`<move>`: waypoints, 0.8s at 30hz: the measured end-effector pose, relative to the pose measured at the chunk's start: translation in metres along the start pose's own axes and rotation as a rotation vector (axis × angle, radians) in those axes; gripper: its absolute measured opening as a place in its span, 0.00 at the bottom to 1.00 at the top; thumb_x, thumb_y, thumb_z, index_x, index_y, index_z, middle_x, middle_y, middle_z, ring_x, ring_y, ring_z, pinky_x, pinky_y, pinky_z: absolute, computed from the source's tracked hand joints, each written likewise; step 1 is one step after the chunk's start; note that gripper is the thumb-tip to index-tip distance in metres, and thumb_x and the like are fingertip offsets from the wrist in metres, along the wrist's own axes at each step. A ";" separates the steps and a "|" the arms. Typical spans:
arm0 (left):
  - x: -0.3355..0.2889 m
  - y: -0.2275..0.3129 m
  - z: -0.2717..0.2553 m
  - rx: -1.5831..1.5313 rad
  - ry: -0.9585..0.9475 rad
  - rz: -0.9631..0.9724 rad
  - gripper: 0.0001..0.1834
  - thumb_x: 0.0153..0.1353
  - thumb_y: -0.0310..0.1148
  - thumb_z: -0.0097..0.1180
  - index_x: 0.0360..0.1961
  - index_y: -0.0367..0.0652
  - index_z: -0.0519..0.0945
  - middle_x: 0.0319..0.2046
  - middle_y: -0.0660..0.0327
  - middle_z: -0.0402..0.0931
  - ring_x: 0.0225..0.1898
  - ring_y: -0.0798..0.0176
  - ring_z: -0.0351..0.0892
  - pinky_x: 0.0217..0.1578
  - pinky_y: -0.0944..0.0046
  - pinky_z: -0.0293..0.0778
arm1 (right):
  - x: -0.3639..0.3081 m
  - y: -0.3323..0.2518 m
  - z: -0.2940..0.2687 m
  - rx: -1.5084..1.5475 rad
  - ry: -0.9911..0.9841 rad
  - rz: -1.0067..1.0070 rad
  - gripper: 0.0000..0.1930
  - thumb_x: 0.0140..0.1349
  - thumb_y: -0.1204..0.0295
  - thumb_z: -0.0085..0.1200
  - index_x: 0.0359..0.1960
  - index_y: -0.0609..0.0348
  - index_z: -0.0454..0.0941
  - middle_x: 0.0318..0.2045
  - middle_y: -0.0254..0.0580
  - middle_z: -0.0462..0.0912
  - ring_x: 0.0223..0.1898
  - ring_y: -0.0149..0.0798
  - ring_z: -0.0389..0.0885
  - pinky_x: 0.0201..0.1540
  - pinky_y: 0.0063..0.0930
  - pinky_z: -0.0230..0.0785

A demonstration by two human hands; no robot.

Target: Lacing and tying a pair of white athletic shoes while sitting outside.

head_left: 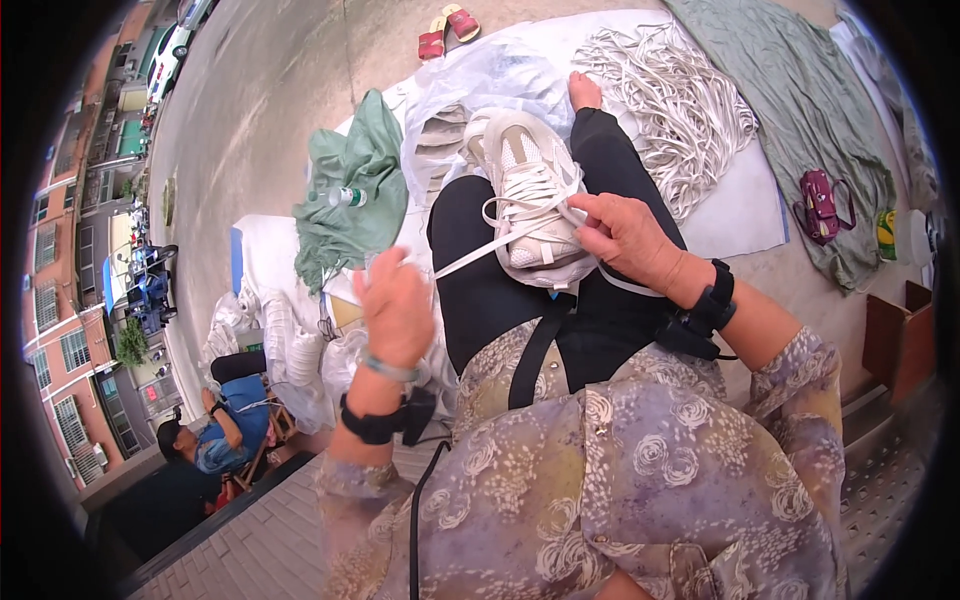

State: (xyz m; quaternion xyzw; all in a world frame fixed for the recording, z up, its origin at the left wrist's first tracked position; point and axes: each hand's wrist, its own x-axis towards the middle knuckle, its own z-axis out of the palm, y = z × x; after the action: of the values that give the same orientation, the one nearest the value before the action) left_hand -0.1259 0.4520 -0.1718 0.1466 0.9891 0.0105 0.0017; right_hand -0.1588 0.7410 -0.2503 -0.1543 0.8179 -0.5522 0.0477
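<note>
A white and beige sneaker rests on my lap between my black-trousered thighs, its heel end toward me. White shoelace crosses its front and runs in a straight line from the shoe to my left hand. My left hand is raised to the left of the shoe, closed on that lace and somewhat blurred; its fingertips are not clear. Against the shoe's right side, my right hand pinches lace between thumb and index finger. Part of a lace also passes beneath this hand.
A heap of white laces lies on the white sheet, with a green cloth at left. Plastic bags and more shoes lie beyond my knees. Red slippers and a maroon bag lie farther off. A seated person is at left.
</note>
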 end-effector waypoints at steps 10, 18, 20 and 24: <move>-0.055 -0.060 0.037 -0.127 -0.097 -0.194 0.08 0.47 0.30 0.57 0.30 0.41 0.74 0.46 0.54 0.71 0.49 0.50 0.68 0.50 0.49 0.57 | 0.003 0.003 0.005 0.028 -0.062 0.051 0.14 0.53 0.76 0.54 0.43 0.61 0.74 0.22 0.35 0.72 0.22 0.25 0.70 0.26 0.20 0.65; 0.023 -0.005 0.050 -0.405 0.151 0.070 0.10 0.52 0.32 0.56 0.36 0.42 0.77 0.42 0.55 0.74 0.45 0.52 0.71 0.48 0.55 0.61 | 0.022 0.020 -0.001 0.125 0.195 0.248 0.12 0.56 0.70 0.53 0.41 0.61 0.72 0.21 0.42 0.74 0.23 0.35 0.73 0.29 0.29 0.66; 0.031 0.002 0.054 -0.474 0.123 0.066 0.10 0.52 0.33 0.55 0.35 0.41 0.77 0.42 0.55 0.74 0.45 0.51 0.71 0.48 0.55 0.61 | 0.036 0.028 -0.004 0.071 0.176 0.239 0.11 0.56 0.70 0.53 0.39 0.61 0.73 0.21 0.43 0.73 0.25 0.35 0.72 0.30 0.27 0.66; 0.037 0.010 0.062 -0.601 0.073 0.061 0.09 0.53 0.33 0.55 0.33 0.40 0.78 0.43 0.54 0.74 0.45 0.49 0.71 0.48 0.55 0.62 | 0.048 0.040 -0.004 0.113 0.023 0.261 0.10 0.57 0.69 0.52 0.36 0.63 0.74 0.21 0.39 0.73 0.24 0.33 0.71 0.30 0.26 0.65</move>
State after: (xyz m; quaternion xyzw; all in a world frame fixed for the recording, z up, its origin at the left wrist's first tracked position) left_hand -0.1584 0.4738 -0.2335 0.1686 0.9362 0.3081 0.0093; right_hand -0.2136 0.7432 -0.2810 -0.0373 0.7990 -0.5884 0.1181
